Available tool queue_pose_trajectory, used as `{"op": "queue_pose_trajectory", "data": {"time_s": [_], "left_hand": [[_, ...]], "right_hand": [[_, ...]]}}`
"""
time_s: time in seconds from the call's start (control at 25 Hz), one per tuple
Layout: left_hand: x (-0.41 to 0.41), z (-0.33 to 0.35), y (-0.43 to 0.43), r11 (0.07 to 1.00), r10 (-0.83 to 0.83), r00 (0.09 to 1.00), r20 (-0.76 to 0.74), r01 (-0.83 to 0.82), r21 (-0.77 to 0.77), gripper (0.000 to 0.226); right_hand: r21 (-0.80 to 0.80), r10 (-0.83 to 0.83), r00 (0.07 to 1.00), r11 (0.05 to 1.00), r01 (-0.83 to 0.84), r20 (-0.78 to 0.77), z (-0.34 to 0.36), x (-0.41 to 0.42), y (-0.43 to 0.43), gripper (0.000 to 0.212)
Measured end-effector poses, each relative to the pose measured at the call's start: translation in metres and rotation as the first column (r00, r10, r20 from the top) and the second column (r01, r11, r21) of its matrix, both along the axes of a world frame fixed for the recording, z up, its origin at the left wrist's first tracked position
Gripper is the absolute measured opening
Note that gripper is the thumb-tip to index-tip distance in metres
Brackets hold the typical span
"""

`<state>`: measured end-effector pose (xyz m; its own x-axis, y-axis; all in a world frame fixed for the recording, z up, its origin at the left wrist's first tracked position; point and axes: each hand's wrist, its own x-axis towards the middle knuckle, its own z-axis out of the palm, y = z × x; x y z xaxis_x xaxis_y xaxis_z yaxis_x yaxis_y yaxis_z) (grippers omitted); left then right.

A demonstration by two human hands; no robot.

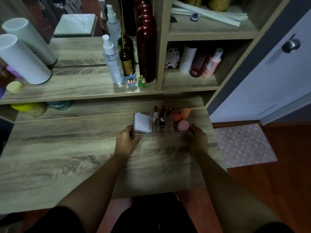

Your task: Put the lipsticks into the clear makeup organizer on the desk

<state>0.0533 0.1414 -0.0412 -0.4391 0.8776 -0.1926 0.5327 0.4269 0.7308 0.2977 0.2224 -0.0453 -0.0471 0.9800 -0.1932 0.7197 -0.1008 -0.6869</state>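
I have both hands on the clear makeup organizer (168,130), which sits near the desk's (67,157) far right corner: my left hand (127,138) clasps its left end, my right hand (198,140) its right end. The lipsticks (162,116) stand upright in the middle slots, between my hands, its long axis running left to right.

wood-grain desk (67,157), mostly bare, just the clear makeup organizer (168,132) sitting far right on it
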Motion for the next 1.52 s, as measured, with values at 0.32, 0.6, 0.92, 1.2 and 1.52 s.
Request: {"op": "queue_pose_trajectory", "data": {"time_s": [0.32,0.6,0.92,1.2,1.52], "left_hand": [[0.011,0.003,0.009,0.999,-0.025,1.0,0.007,0.025,-0.025,0.045],[0.014,0.007,0.012,0.997,-0.061,0.997,0.035,0.063,-0.036,0.046],[0.015,0.01,0.012,0.996,-0.092,0.995,0.024,0.093,-0.018,0.045],[0.016,0.01,0.011,0.996,-0.092,0.996,0.006,0.092,-0.015,0.041],[0.02,0.023,-0.003,0.996,-0.075,0.996,-0.056,0.072,-0.042,0.03]], "right_hand": [[-0.014,0.008,0.999,1.0,-0.009,-0.038,-0.006,0.015,0.011,0.023],[0.006,0.039,0.998,0.999,-0.038,-0.046,-0.004,0.019,0.014,0.026],[0.01,0.052,0.999,0.999,-0.052,-0.008,-0.003,0.019,0.018,0.029],[-0.001,0.073,0.997,0.997,-0.073,0.022,-0.003,0.017,0.022,0.03],[-0.039,-0.027,0.993,0.999,0.031,0.117,0.016,0.002,-0.01,0.058]]}}
